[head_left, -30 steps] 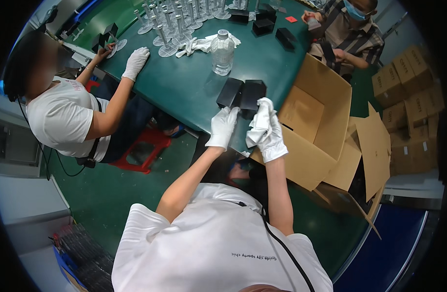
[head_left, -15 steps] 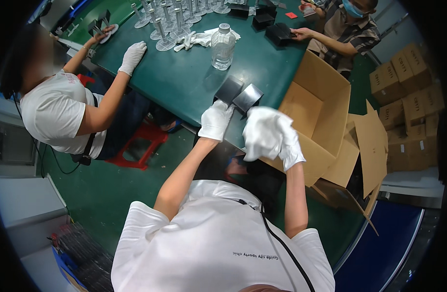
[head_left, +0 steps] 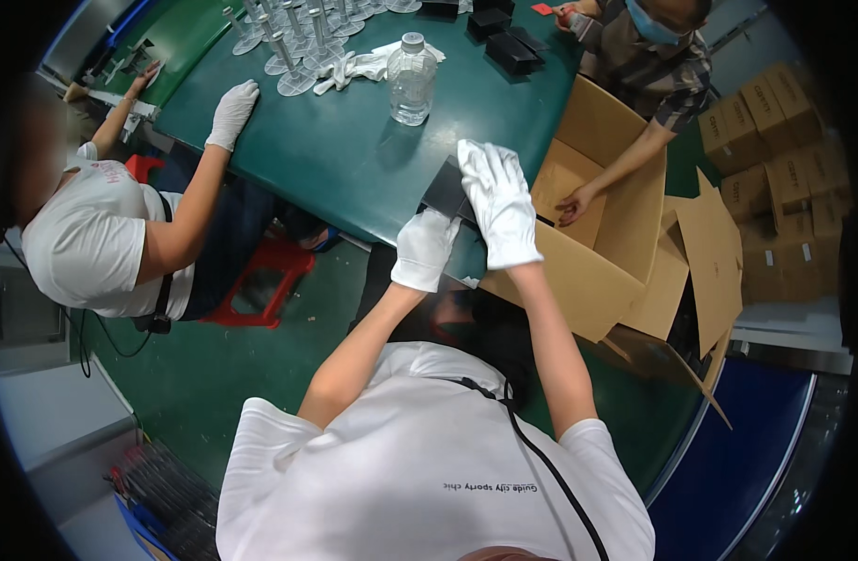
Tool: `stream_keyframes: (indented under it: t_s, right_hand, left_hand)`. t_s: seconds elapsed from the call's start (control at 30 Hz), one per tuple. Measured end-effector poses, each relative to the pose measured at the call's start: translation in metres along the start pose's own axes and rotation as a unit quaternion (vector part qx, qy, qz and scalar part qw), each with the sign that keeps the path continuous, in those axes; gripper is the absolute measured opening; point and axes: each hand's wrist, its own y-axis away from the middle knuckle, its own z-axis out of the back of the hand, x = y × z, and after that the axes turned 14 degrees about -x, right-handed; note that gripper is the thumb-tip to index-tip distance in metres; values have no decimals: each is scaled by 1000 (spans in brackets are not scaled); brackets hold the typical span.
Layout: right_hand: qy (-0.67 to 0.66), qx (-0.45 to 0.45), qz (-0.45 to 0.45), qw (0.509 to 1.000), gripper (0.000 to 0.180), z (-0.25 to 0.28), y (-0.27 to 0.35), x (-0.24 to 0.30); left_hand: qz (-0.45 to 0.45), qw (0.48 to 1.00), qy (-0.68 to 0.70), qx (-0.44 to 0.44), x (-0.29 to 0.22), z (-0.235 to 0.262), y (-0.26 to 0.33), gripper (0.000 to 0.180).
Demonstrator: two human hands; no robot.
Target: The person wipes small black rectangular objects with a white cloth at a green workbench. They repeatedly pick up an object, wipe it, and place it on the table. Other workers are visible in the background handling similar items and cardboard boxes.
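Observation:
A dark part made of two box-like black pieces (head_left: 445, 190) is held over the near edge of the green table. My left hand (head_left: 425, 251), in a white glove, is closed around its near end. From the right, my right hand (head_left: 497, 201), also white-gloved, lies pressed along the part with its fingers together, covering the right-hand piece. Whether a white cloth is under its fingers I cannot tell. A clear plastic bottle (head_left: 412, 80) with a white cap stands on the table beyond my hands.
The green table (head_left: 302, 173) carries clear round-based stands (head_left: 293, 70), white gloves (head_left: 354, 68) and black parts (head_left: 513, 51). An open cardboard box (head_left: 625, 224) stands at right, a co-worker's hand (head_left: 576, 202) inside. Another gloved co-worker (head_left: 97, 234) sits left, by a red stool (head_left: 268, 290).
My right hand, blurred and beside the part before, now lies over its right-hand piece. The right co-worker let go of a black part and reached into the box. The view shifted slightly.

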Motion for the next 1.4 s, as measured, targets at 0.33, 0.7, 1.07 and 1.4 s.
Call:
stream_keyframes:
  t_s: [0.33,0.7,1.07,1.4]
  right_hand:
    - [-34,95,134,986,47,-16,-14,65]
    - [-450,171,-296,825,32,71,57,1]
    - [-184,-134,-158,961,48,67,20,47]
    - [-571,35,-540,617,39,61,122,56]
  left_hand:
    - [131,980,121,-93,5,-25,15,18]
    - [52,961,261,-75,14,-20,7,25]
    - [54,996,-44,55,-50,-5,13,30]
    - [388,854,345,-16,21,22,-28,27]
